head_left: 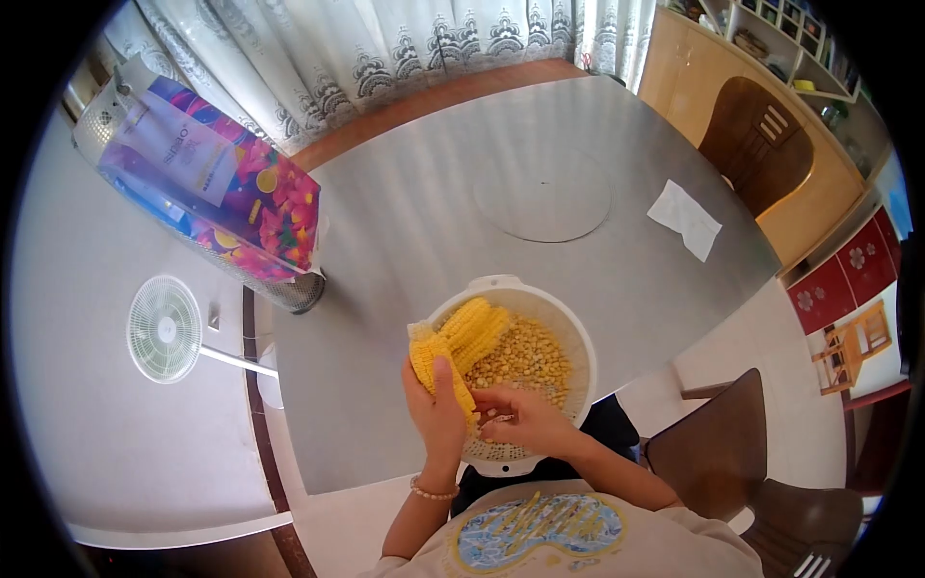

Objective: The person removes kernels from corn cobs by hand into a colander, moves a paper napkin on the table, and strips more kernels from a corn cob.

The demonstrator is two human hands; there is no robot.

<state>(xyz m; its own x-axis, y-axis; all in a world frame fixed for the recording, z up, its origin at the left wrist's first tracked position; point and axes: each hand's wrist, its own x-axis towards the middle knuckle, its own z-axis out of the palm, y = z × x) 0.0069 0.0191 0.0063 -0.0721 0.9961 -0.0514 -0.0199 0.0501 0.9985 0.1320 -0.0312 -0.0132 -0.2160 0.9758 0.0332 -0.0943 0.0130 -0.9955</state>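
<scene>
A yellow corn cob (440, 367) is held upright and tilted in my left hand (436, 412), over the left rim of a white colander (583, 361). My right hand (525, 420) has its fingers bent against the lower end of that cob, above the colander; whether loose kernels are between them is too small to tell. Inside the colander lie many loose kernels (535, 358), and more corn cobs (475, 332) rest on them at the upper left. A beaded bracelet circles my left wrist.
The colander sits at the near edge of a grey table (405, 222). A colourful bag (279, 212) in a mesh holder stands at the left. A white tissue (685, 220) lies at the right. Beyond are a white fan (165, 329) and brown chairs (718, 443).
</scene>
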